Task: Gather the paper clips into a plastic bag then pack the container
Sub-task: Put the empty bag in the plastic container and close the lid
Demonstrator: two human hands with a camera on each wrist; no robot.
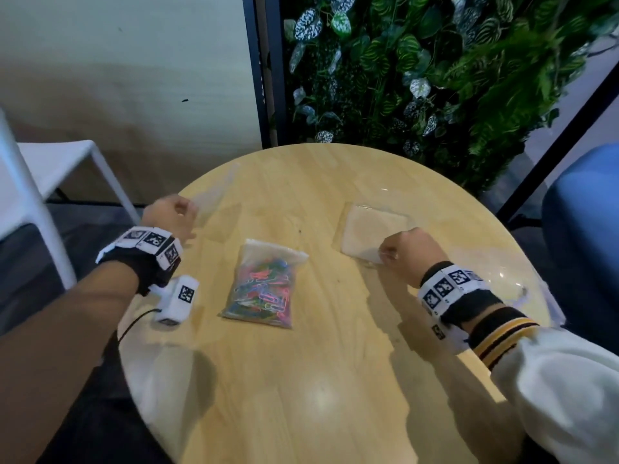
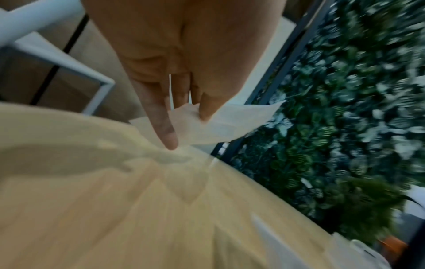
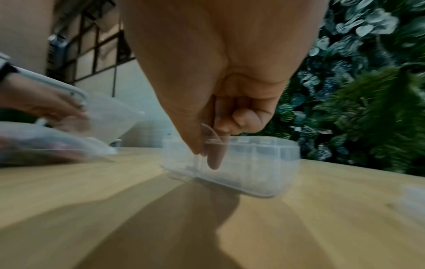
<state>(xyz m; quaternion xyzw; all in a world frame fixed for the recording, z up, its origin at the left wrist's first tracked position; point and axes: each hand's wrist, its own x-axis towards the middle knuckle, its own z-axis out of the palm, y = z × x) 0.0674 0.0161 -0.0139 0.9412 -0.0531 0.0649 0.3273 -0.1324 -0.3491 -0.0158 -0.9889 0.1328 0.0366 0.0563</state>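
A clear plastic bag filled with coloured paper clips [image 1: 263, 286] lies flat at the middle of the round wooden table [image 1: 335, 380]; it also shows in the right wrist view [image 3: 46, 145]. My left hand [image 1: 174, 217] pinches an empty clear plastic bag [image 2: 230, 123] at the table's left rim, thumb on top [image 2: 188, 127]. My right hand [image 1: 402, 249] grips the near corner of a clear plastic container [image 1: 371, 226]. Its thumb and a finger pinch the container's wall [image 3: 253, 163], the other fingers curled [image 3: 207, 154].
A clear lid [image 1: 516, 289] lies near the table's right edge. A white chair [image 1: 50, 169] stands at the left and a blue seat [image 1: 582, 229] at the right. A plant wall [image 1: 435, 78] rises behind the table.
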